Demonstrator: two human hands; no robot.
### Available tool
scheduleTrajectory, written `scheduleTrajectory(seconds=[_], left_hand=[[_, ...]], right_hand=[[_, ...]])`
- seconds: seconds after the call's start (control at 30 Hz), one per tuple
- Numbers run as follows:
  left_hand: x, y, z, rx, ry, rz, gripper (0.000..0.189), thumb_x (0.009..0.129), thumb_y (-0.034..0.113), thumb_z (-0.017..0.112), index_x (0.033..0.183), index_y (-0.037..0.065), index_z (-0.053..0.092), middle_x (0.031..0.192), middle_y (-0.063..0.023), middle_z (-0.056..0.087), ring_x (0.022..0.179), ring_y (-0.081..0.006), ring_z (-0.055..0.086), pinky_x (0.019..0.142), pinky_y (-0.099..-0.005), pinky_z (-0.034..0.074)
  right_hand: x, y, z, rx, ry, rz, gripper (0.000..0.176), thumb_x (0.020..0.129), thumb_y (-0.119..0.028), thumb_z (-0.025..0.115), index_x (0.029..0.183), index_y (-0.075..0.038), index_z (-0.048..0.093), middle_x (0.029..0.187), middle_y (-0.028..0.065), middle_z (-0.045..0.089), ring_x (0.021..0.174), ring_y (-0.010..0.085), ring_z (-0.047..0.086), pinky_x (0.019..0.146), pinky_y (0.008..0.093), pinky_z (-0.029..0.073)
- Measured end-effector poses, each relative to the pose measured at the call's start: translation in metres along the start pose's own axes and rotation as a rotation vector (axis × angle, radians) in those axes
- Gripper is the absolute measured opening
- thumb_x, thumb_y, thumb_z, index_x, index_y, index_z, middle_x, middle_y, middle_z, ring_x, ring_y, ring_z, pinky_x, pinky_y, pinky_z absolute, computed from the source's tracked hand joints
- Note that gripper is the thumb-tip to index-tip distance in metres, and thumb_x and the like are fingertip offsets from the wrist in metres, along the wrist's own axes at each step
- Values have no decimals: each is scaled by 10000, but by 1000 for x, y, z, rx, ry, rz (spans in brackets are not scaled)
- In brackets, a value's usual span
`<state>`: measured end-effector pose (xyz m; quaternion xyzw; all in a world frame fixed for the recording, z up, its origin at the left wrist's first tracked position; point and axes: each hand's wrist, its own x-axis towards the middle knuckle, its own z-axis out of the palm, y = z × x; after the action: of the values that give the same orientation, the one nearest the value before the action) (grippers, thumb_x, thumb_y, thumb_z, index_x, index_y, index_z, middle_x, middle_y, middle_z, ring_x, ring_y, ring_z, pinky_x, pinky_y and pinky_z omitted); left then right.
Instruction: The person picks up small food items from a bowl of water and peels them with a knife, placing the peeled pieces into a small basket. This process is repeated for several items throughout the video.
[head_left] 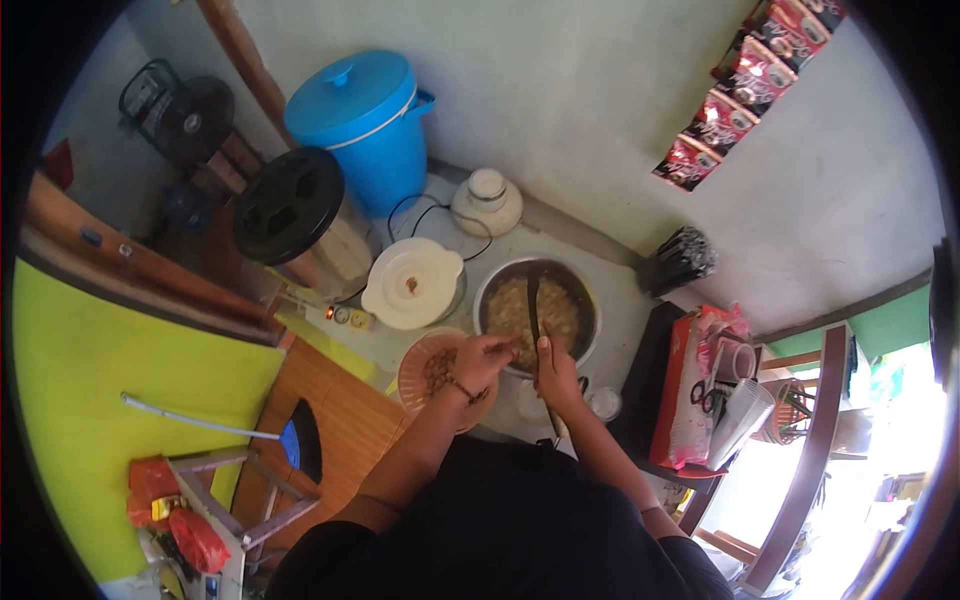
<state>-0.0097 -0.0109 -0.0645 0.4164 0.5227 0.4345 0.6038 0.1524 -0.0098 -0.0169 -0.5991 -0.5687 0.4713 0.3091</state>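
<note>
My right hand (556,370) is closed around a long dark utensil (533,305), its thumb stretched along the shaft. The utensil's narrow dark end lies over a round metal basin (594,335) of pale, chunky food in liquid (510,310), and its lighter handle end sticks out below my hand. My left hand (483,362) has its fingers drawn together at the basin's near-left rim; what they hold is hidden or too small to name. Under that wrist sits a pinkish ribbed bowl (409,372) with small brown pieces (440,368) inside.
Behind the bowl stands a cream lidded container (412,285). A blue lidded bucket (375,140), a black-lidded bin (290,205) and a white jar (487,203) line the back. Plastic cups (740,425) in a red box stand right. A power strip (345,316) lies left.
</note>
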Motion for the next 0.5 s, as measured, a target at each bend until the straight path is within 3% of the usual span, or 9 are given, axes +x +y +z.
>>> scheduleTrajectory(seconds=[0.03,0.13,0.23,0.33,0.43,0.5], left_hand=[[-5,5,-4,34,24,25,243,843,117,655,1051,-8,667,892,-59,693,821,-82,626,735,-225,490],[-17,2,-30,318,86,1,230,838,109,661,1054,32,673,881,-58,687,779,-109,638,700,-248,499],[-29,-12,-50,788,82,-141,237,787,109,670,1021,73,686,880,-114,685,828,-202,661,733,-314,515],[-28,-43,-64,1155,-139,-439,255,752,105,661,1005,110,692,933,-144,672,910,-276,645,793,-380,511],[-35,-67,-61,1217,-137,-450,228,777,196,670,989,116,684,991,-120,674,955,-257,640,846,-371,508],[-33,-77,-53,1343,-65,-414,250,758,187,684,998,116,679,1027,-119,666,977,-260,636,845,-372,508]], right_hand=[[-5,-12,-1,-6,-79,99,463,992,-380,362,1277,-31,469,581,111,543,502,219,572,517,353,469],[-10,0,15,-44,-215,6,464,989,-382,367,1268,-26,472,672,181,601,641,317,634,647,401,492],[-17,15,34,-145,-336,-84,464,987,-387,366,1249,-21,477,802,253,632,809,416,632,750,448,477],[-27,17,45,-151,-436,-103,466,985,-393,362,1223,-12,486,912,286,627,921,450,598,798,465,462],[-31,24,52,-193,-431,-133,421,992,-360,390,1212,-26,520,689,130,580,658,229,608,656,346,475],[-32,24,52,-180,-426,-135,418,992,-358,387,1207,-26,525,677,130,575,651,234,607,657,347,474]])
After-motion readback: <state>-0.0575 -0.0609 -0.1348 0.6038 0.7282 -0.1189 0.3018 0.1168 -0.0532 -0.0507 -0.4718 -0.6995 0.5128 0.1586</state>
